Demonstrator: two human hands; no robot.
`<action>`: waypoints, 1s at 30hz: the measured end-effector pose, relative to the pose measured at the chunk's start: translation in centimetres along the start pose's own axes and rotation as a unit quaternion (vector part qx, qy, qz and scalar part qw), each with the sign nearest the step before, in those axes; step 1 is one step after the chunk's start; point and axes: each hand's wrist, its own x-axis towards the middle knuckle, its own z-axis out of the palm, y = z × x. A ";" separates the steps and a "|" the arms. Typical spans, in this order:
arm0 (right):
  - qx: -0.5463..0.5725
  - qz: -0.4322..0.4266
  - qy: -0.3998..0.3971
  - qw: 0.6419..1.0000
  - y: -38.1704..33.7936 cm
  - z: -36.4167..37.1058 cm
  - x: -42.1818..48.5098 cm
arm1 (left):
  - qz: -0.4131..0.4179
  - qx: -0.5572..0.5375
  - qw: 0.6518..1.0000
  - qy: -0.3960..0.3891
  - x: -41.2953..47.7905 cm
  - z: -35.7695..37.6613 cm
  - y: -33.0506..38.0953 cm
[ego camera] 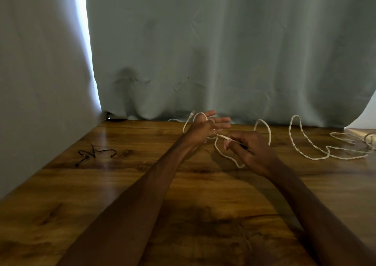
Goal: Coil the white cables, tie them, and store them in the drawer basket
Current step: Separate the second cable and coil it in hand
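- At the far side of the glossy brown wooden table (85, 204), around 12 o'clock from where I watch, both bare forearms reach forward and the hands meet.
- The left hand (205, 125) is spread, its fingers straight and pointing toward 2 o'clock. One turn of the thin white twisted cable (261, 120) is looped over it between thumb and palm.
- The cable's small plug end (191, 114) sticks up at 11 o'clock of that hand, just beside the wrist-side of the loop.
- The right hand (248, 148) sits just at 4 o'clock of the left hand. Its thumb and forefinger pinch the cable, and the other fingers are curled under.
- Below the pinch a slack loop hangs down to the tabletop at 6 o'clock. Behind the right hand the cable arches up, then trails off toward 3 o'clock in wavy bends lying on the wood.
- At the 3 o'clock edge lie more pale cable loops (356, 138); I cannot tell whether they belong to the same length.
- A few thin black ties (95, 154) lie crossed on the table at 9 o'clock, well apart from the hands.
- A grey-green fabric curtain (203, 52) hangs behind the table's far edge.
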 end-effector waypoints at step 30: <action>-0.279 0.190 -0.123 0.933 1.7 -0.5 0.3 | -0.068 -0.245 0.950 -0.179 -1.9 3.6 3.2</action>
